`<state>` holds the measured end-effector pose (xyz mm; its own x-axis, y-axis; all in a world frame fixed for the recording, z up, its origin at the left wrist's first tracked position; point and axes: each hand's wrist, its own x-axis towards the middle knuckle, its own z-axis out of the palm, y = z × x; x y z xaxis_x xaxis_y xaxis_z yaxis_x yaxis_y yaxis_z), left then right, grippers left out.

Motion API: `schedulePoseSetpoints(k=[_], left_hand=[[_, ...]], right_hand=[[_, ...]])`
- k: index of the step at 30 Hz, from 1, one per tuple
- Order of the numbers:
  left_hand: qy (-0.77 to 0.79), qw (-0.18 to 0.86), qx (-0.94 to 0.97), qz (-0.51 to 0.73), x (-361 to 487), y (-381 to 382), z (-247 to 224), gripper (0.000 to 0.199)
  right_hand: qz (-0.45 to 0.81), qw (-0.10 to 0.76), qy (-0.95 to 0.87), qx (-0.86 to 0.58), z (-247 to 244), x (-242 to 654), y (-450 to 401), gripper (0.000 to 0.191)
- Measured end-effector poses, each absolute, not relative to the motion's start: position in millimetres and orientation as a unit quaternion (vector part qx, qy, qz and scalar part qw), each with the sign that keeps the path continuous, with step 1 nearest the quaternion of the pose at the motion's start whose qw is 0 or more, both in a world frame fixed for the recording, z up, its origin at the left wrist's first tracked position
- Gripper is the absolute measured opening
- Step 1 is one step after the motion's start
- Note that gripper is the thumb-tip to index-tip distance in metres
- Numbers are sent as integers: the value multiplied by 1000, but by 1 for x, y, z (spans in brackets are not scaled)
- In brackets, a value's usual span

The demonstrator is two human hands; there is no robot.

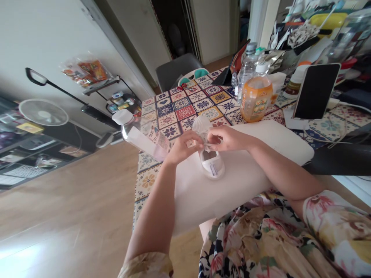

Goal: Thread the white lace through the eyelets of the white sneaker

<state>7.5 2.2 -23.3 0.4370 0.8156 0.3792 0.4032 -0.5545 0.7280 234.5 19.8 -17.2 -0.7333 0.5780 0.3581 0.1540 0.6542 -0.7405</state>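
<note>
A small white shoe (pixel 213 168) stands on a white mat, its dark opening towards me and a bluish mark on its heel. At its far side my left hand (pixel 187 146) is closed, thumb and fingertips pinching at the front of the shoe. From the right, my right hand (pixel 222 139) pinches at the same spot, its fingertips close to those of the left. Thin whitish strands, perhaps laces, show between the fingers, but the fingers partly hide them. The pale front of the shoe sticks out beyond both hands.
The white mat (pixel 197 200) covers the near part of a patterned tablecloth (pixel 185 112). To the left stands a large capped bottle (pixel 147 143). An orange bottle (pixel 256 96), a clear bottle (pixel 247 63) and a propped phone (pixel 317 90) stand right. Red scissors (pixel 184 87) lie farther back.
</note>
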Motion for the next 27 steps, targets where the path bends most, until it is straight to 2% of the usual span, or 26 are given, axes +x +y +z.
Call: schedulePoseSetpoints(k=[3, 5, 8, 11, 13, 15, 18, 22, 27], left_hand=[[364, 278, 819, 345, 10, -1, -17, 30], [364, 272, 819, 350, 12, -1, -17, 29], [367, 269, 813, 363, 13, 1, -21, 23], [369, 280, 803, 375, 14, 1, -25, 14], [377, 305, 785, 387, 16, 0, -27, 12], [383, 348, 760, 394, 19, 0, -30, 12], [376, 414, 732, 389, 22, -1, -34, 13], [365, 442, 715, 400, 22, 1, -39, 16], [376, 453, 708, 389, 21, 2, -41, 22]], right_hand=[[364, 322, -846, -220, -16, 236, 21, 17], [414, 337, -827, -179, -14, 238, 21, 18], [538, 386, -749, -11, -11, 245, 21, 33], [597, 445, -659, 104, -11, 251, 24, 49], [608, 454, -648, 65, -11, 252, 28, 53], [593, 450, -667, -40, -13, 250, 31, 55], [486, 407, -748, -197, -16, 243, 32, 40], [349, 334, -852, -203, -19, 236, 27, 7], [314, 335, -872, -173, -23, 233, 27, 6]])
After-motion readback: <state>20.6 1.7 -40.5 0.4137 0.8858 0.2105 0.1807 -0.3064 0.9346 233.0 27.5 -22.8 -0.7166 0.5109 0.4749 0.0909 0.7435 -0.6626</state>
